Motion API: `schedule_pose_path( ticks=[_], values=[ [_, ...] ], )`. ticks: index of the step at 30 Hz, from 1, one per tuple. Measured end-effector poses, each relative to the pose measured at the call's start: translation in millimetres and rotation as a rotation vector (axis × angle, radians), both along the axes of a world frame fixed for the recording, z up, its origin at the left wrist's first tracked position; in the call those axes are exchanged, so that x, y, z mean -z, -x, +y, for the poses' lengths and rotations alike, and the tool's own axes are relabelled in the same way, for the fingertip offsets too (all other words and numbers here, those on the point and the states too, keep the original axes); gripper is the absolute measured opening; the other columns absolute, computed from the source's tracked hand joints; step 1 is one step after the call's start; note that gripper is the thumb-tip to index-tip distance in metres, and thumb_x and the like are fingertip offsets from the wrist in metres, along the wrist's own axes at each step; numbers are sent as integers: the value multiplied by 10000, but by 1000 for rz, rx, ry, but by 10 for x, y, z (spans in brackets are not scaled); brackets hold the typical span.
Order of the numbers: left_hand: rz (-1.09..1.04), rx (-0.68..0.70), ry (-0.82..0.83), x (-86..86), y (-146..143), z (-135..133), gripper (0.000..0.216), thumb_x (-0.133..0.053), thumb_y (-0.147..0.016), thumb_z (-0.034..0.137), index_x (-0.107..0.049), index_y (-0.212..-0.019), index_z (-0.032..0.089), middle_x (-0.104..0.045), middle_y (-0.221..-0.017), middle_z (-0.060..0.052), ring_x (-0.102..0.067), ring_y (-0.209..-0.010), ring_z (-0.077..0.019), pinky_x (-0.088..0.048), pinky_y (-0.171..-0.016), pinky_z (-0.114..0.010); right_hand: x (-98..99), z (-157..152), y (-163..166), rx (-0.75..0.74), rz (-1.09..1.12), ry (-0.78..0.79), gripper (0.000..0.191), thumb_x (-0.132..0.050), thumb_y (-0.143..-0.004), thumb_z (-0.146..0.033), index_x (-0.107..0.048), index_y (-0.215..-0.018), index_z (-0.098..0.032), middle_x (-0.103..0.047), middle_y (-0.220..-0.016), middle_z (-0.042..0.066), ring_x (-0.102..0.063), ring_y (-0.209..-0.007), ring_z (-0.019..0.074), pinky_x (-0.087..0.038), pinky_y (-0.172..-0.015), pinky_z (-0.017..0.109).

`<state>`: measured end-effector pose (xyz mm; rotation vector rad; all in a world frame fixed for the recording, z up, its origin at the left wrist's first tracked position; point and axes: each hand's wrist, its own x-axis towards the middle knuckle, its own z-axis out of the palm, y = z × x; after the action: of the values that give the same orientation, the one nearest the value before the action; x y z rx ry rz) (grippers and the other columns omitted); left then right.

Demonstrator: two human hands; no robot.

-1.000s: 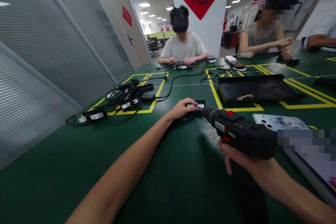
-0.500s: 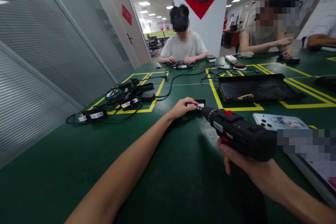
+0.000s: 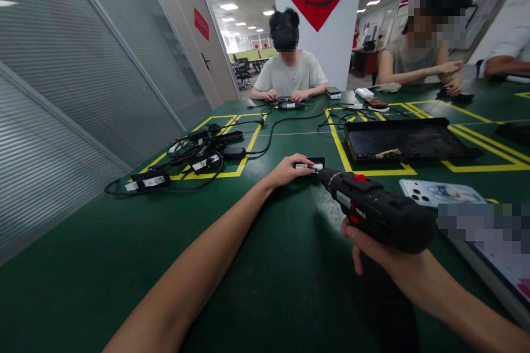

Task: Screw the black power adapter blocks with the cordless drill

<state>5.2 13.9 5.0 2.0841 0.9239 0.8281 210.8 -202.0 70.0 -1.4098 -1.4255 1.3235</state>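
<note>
A black power drill (image 3: 372, 207) with red accents is gripped in my right hand (image 3: 385, 253), fingers wrapped round its handle. Its chuck points forward and left, at a small black part with a white label (image 3: 319, 162) lying on the green table. Over the left side of that part rests my left hand (image 3: 289, 171), its fingers closed on it and hiding some of it. The drill's tip meets or nearly meets the part near my left fingertips; actual contact is too small to tell.
Black adapters with cables (image 3: 202, 151) lie heaped at left. A black tray (image 3: 409, 138) sits right of centre, with a phone (image 3: 443, 192) and a flat, partly blurred object (image 3: 488, 248) nearer me. Across the table (image 3: 265, 287), a co-worker (image 3: 290, 71) handles a device; another person (image 3: 422, 60) sits at right.
Hardly anything differs. Both hands, the drill and the small black part keep their places, apart from a slight shift of the whole view.
</note>
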Motion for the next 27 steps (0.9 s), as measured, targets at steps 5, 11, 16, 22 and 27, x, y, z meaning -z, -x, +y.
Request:
schedule_pose_path(
  ticks=[5,11,16,22,27],
  values=[
    [4,0,6,7,10,-1,325,-653,-709,353,-680,-978,172,-596,-1129,-80,-506,-1106,-213,-402,-917,-325,37,22,-19,-21,40,-30,538,-565,-813,-393,-345,-1276,-228,-651,-864,32,-613,-448,148,-496,-542,358],
    [-2,17,-9,15,16,12,315,-653,-710,350,-679,-969,172,-603,-1111,-74,-509,-1098,-203,-383,-947,-329,9,6,-33,-37,-2,7,336,-539,-846,-408,-479,-1100,-198,-682,-746,16,-611,-497,151,-485,-633,361],
    [-7,8,9,5,12,5,318,-662,-703,348,-681,-970,178,-592,-1131,-77,-509,-1103,-210,-375,-959,-348,-51,-27,-24,-52,-96,21,248,-509,-854,-443,-560,-913,-207,-637,-544,-18,-608,-580,181,-450,-716,377],
    [-11,9,4,3,21,6,332,-669,-695,360,-684,-977,186,-610,-1112,-79,-485,-1143,-220,-365,-974,-358,-87,-41,-12,-34,-86,2,276,-525,-829,-471,-584,-930,-222,-638,-571,-18,-603,-611,195,-418,-742,382],
    [-6,10,8,8,23,13,333,-666,-700,345,-680,-990,182,-600,-1139,-81,-484,-1147,-212,-359,-982,-350,-137,-61,-15,-50,-179,61,382,-496,-835,-502,-590,-604,-212,-632,-601,18,-566,-608,176,-427,-637,336]
  ],
)
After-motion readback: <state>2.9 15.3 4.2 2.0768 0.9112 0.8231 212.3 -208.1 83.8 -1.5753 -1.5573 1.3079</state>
